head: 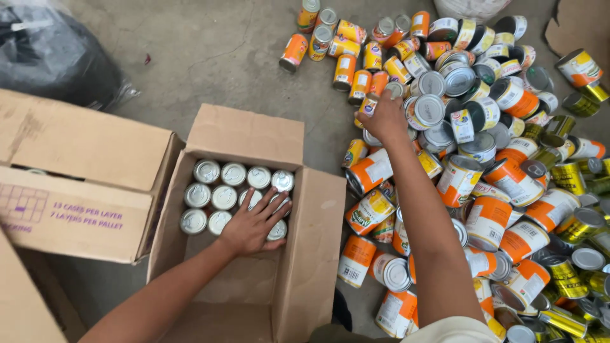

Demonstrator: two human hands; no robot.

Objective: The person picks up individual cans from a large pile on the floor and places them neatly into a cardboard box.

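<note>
While pressing flat, fingers spread, left hand [251, 225] on upright cans [223, 197] inside open cardboard box [318, 254]; further right, right hand [386, 117] curled around small orange can [367, 106] atop loose can pile [508, 184].

Single head view, looking steeply down from above, close over an open box [254, 209] left and a can pile [483, 159] right on the floor [210, 57].
</note>
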